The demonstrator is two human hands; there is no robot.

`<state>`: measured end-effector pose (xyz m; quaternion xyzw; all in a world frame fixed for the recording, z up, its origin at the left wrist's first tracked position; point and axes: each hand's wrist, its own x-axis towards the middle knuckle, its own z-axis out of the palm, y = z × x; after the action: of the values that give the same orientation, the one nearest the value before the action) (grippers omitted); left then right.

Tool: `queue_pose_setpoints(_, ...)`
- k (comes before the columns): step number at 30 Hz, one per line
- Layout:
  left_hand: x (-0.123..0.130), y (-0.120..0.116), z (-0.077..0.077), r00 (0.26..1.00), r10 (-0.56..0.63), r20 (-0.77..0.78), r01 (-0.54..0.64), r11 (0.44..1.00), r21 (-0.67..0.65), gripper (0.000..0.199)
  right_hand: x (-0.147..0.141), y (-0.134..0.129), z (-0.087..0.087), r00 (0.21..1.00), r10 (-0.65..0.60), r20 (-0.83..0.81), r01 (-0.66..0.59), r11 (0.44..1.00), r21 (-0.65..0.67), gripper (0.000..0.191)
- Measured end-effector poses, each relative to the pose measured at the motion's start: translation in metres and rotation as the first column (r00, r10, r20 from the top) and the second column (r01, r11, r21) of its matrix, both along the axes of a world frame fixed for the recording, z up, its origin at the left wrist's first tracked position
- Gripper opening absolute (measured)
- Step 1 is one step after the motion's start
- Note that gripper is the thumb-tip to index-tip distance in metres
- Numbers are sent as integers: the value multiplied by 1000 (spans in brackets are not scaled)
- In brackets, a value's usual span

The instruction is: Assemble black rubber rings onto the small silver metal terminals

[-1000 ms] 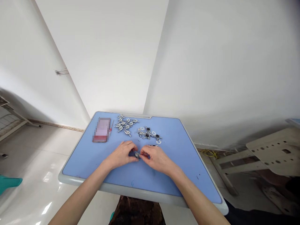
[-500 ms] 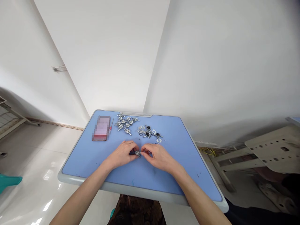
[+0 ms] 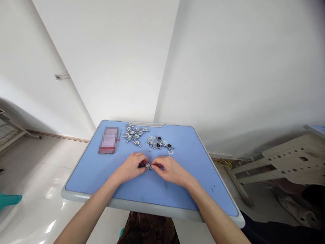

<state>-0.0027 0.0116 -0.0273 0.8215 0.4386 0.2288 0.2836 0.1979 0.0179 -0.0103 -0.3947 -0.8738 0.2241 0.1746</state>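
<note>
Over the front middle of the blue tabletop, a small silvery metal fitting (image 3: 148, 166) is between my two hands. My left hand (image 3: 134, 166) is closed around its left side, hiding part of it. My right hand (image 3: 169, 169) has thumb and forefinger pinched on its right edge; whether a smaller piece is in that pinch is too small to tell. Beyond my left hand lies a pile of similar metal fittings (image 3: 136, 142) with stubby stems. Past my right hand are loose parts: flat oval plates (image 3: 170, 152), black round pieces (image 3: 158, 145) and rings.
A phone (image 3: 108, 140) with a blurred screen lies at the table's left, with a thin red-ended screwdriver-like tool (image 3: 119, 135) beside it. The table (image 3: 152, 206) has a raised pale rim and stands near a white wall. A perforated chair (image 3: 299, 159) is at right.
The fitting has turned slightly between my fingers, and my right fingertips now touch its edge more closely. The whole view has shifted a little; the piles look unchanged.
</note>
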Motion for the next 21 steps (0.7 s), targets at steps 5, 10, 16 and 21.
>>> queue_pose_setpoints(5, -4, 0, 2, 994, -6, 109, 12, 999, -52, 25, 9, 12, 0, 977, -182, -108, 187, 982, 37, 16)
queue_pose_setpoints(10, -9, 8, -2, 966, 153, 207, -140, 987, -76, 24, 22, 25, -2, 909, -367, -196, 381, 924, 41, 15)
queue_pose_setpoints(16, -10, 15, -8, 929, 281, 239, -301, 952, 49, 18, 37, 35, -4, 880, -452, -147, 459, 888, 19, 15)
queue_pose_setpoints(21, -10, 16, -12, 930, 282, 236, -315, 942, 118, 18, 50, 38, -4, 908, -414, -70, 412, 910, -39, 14)
